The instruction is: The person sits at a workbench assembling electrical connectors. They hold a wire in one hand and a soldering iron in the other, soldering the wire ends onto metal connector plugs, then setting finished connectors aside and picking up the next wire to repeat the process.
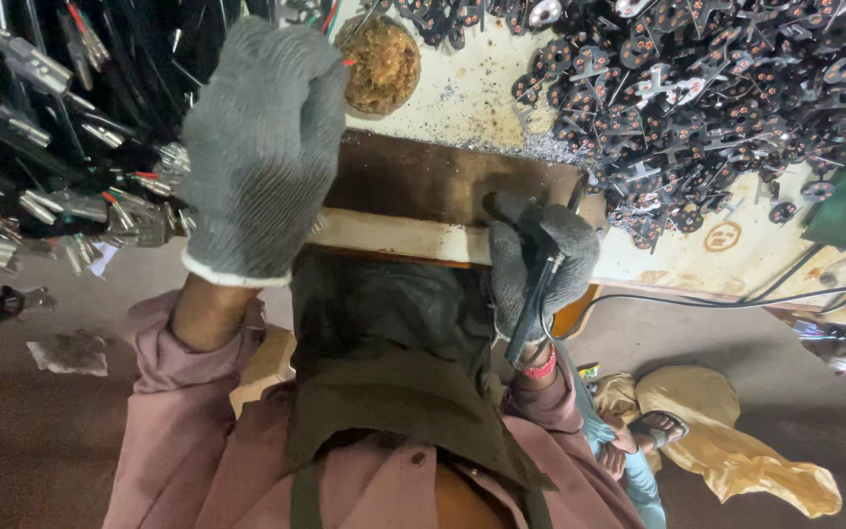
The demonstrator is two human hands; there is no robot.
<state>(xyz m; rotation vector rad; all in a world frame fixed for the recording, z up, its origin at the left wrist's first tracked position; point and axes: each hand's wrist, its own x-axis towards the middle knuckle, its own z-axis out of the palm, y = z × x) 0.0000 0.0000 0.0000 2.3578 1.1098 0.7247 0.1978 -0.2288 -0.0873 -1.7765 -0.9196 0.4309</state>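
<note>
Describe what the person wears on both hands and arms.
Both the left hand and the right hand wear grey knitted gloves; the left glove has a pale cuff edge. Dusty pink sleeves are pushed up toward the elbows, and a red band circles the right wrist.

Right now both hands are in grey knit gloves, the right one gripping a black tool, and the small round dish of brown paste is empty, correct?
Not quite. The head view shows the round dish full of brown paste. The left hand and right hand are gloved, the right gripping the black tool.
</note>
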